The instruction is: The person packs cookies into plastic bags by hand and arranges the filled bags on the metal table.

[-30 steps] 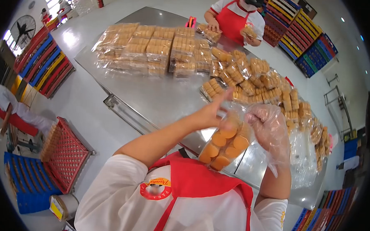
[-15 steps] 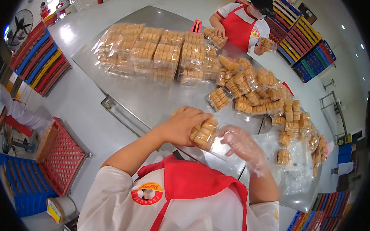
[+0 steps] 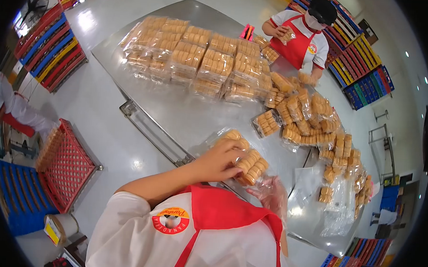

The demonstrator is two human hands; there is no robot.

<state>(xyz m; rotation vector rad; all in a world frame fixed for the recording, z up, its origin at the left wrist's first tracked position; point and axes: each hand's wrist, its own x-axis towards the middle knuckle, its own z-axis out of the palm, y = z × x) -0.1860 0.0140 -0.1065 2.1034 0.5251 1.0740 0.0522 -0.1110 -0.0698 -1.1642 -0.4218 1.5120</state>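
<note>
A clear plastic pack of round golden biscuits is tilted above the near table edge. My bare left hand grips it from the left, fingers over the top. My right hand, in a clear plastic glove, is closed at the pack's lower right end; its fingers are partly hidden and blurred. Just beyond my left hand lies another biscuit pack, partly covered by my fingers. A single pack rests farther out, beside a loose heap of biscuit packs.
Stacked biscuit packs stand on the metal table. Clear plastic bags lie at the right. Across the table a co-worker holds packs. A red crate stands at the left.
My right hand has come in against the pack's end. The pack has turned in my left hand, uncovering another pack behind it. The co-worker has raised one pack toward the chest.
</note>
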